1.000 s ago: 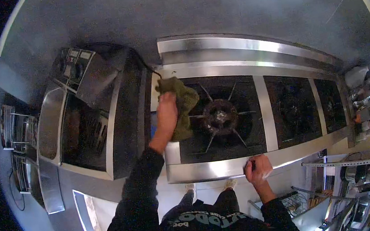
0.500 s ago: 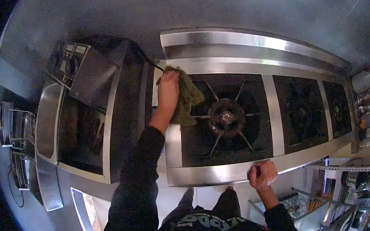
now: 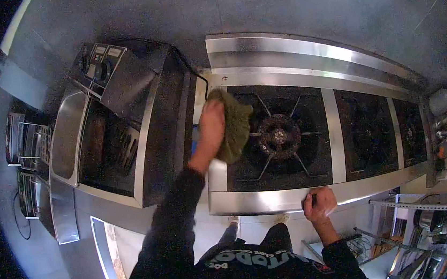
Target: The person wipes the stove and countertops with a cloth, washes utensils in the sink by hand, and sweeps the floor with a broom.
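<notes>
You are wearing a black top (image 3: 301,277) whose chest, just past the stove's (image 3: 272,199) front edge, is showing large pale letters (image 3: 251,257) reading "UTODO", with smaller "DO" near their left end. Other small print there is blurring, and the control panel's (image 3: 104,61) markings beyond the stove's left edge are staying too small to read.

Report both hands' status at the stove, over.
Left hand on green cloth, stove's left edge. Right hand at front rail, grip unclear. Black cable near cloth.
</notes>
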Demonstrator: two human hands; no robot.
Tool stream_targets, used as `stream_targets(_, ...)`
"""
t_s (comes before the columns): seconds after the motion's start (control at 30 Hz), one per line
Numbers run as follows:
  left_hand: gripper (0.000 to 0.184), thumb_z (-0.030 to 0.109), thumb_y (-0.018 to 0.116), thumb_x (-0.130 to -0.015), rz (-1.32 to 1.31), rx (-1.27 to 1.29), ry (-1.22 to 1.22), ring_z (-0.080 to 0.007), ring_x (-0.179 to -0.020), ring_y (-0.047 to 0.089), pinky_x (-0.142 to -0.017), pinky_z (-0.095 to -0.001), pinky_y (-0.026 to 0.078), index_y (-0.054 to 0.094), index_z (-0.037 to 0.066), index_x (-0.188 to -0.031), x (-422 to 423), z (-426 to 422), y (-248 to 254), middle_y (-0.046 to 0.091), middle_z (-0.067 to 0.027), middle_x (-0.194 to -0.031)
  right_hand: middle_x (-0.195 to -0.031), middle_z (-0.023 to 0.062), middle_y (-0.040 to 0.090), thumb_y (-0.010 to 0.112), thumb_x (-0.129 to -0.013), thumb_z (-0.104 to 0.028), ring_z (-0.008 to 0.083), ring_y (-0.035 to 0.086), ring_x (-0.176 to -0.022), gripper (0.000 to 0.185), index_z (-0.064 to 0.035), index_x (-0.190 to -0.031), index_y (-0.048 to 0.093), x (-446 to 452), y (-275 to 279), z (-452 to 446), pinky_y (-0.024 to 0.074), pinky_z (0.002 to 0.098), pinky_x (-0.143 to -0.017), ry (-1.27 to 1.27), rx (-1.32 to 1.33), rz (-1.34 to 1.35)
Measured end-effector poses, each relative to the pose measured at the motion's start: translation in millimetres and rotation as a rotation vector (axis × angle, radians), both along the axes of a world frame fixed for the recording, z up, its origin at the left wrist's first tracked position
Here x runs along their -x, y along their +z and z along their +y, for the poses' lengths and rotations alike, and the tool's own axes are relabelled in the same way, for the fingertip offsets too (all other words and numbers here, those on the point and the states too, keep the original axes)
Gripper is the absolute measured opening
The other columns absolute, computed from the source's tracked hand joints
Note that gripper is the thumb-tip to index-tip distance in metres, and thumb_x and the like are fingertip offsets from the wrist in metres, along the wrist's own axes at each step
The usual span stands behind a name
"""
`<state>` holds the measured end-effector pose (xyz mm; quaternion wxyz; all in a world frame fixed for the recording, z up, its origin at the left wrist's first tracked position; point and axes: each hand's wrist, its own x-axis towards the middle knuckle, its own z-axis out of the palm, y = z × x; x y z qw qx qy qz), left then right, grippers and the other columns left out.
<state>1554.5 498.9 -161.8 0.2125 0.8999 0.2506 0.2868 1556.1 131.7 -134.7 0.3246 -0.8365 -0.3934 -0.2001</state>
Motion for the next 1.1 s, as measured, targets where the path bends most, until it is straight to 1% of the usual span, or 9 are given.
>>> stream_targets(0.03,0.016,0.003,0.044,-0.069,0.086,-0.291,-0.013,-0.0323,-0.084,0.049,-0.073,-0.0387,0.042,0.053,0.000,-0.082,-23.4,22.0,-3.2,0.052,-0.0147,-0.090,-0.059,0.0100,0.047,0.053,-0.065,-0.013,0.0269,0.045,-0.052,0.007,-0.0070,-0.063,0.050,1.4,0.0,1.1,0.0348,0.0358,-0.046,-0.002,0.002,-0.005)
stream_targets(0.13,0.016,0.003,0.043,-0.070,-0.108,0.230,-0.031,-0.0328,-0.083,0.049,-0.072,-0.0393,0.042,0.053,0.000,-0.082,-61.0,43.8,-2.7,0.052,-0.0153,-0.090,-0.060,0.0101,0.047,0.053,-0.065,-0.013,0.0270,0.046,-0.052,0.007,-0.0070,-0.063,0.050,3.5,0.6,-1.2,0.0353,0.0357,-0.046,-0.015,0.015,0.008)
stream_targets(0.2,0.016,0.004,0.042,-0.070,-0.150,-0.323,-0.013,-0.0329,-0.081,0.049,-0.070,-0.0398,0.042,0.052,-0.001,-0.082,-52.3,34.9,5.9,0.052,-0.0159,-0.087,-0.059,0.0098,0.047,0.053,-0.064,-0.012,0.0271,0.046,-0.052,0.006,-0.0066,-0.064,0.050,1.5,-4.2,-6.3,0.0356,0.0360,-0.047,-0.050,0.093,-0.010)
stream_targets(0.23,0.016,0.004,0.042,-0.070,-0.142,-0.315,-0.002,-0.0329,-0.081,0.049,-0.070,-0.0398,0.042,0.052,-0.001,-0.082,-36.8,21.7,15.6,0.052,-0.0159,-0.087,-0.059,0.0098,0.047,0.053,-0.064,-0.012,0.0271,0.046,-0.052,0.006,-0.0066,-0.064,0.050,2.9,-2.9,-7.6,0.0356,0.0360,-0.047,-0.039,0.102,-0.005)
stream_targets(0.3,0.015,0.005,0.043,-0.070,-0.049,-0.050,-0.019,-0.0334,-0.081,0.049,-0.069,-0.0399,0.042,0.052,-0.001,-0.082,9.2,-18.3,31.9,0.052,-0.0163,-0.086,-0.060,0.0098,0.047,0.053,-0.064,-0.011,0.0272,0.047,-0.054,0.006,-0.0066,-0.064,0.050,4.2,1.3,-1.3,0.0361,0.0359,-0.047,-0.055,0.082,-0.005)
stream_targets(0.67,0.011,0.002,0.052,-0.067,0.237,0.218,-0.137,-0.0317,-0.072,0.053,-0.064,-0.0387,0.044,0.052,0.001,-0.078,207.3,-129.9,74.0,0.054,-0.0150,-0.079,-0.062,0.0103,0.045,0.053,-0.066,-0.012,0.0276,0.046,-0.054,0.009,-0.0060,-0.068,0.047,7.3,7.4,-3.7,0.0367,0.0368,-0.047,-0.040,0.105,-0.056)
stream_targets(0.93,0.020,0.011,0.060,-0.073,-0.015,0.614,-0.343,-0.0102,-0.067,0.051,-0.062,-0.0245,0.043,0.055,0.001,-0.089,167.1,-86.5,165.5,0.056,-0.0047,-0.076,-0.064,0.0099,0.046,0.054,-0.066,-0.011,0.0275,0.047,-0.057,0.010,-0.0064,-0.070,0.047,9.6,9.1,-4.7,0.0376,0.0360,-0.048,-0.035,0.078,-0.031)
stream_targets(1.03,0.026,0.009,0.058,-0.072,-0.101,0.673,-0.254,-0.0165,-0.073,0.053,-0.067,-0.0288,0.043,0.051,0.002,-0.096,129.4,-64.6,142.9,0.055,-0.0085,-0.079,-0.063,0.0099,0.045,0.054,-0.066,-0.011,0.0274,0.047,-0.056,0.009,-0.0068,-0.070,0.046,7.8,4.6,-5.5,0.0376,0.0368,-0.048,-0.031,0.102,-0.050)
stream_targets(1.1,0.031,0.006,0.054,-0.072,-0.134,-0.196,-0.029,-0.0273,-0.087,0.051,-0.076,-0.0360,0.040,0.047,0.001,-0.101,116.9,-64.1,120.0,0.052,-0.0147,-0.095,-0.063,0.0100,0.044,0.054,-0.066,-0.013,0.0277,0.046,-0.056,0.011,-0.0068,-0.070,0.046,4.1,-3.2,-7.4,0.0372,0.0379,-0.048,-0.059,0.100,-0.078)
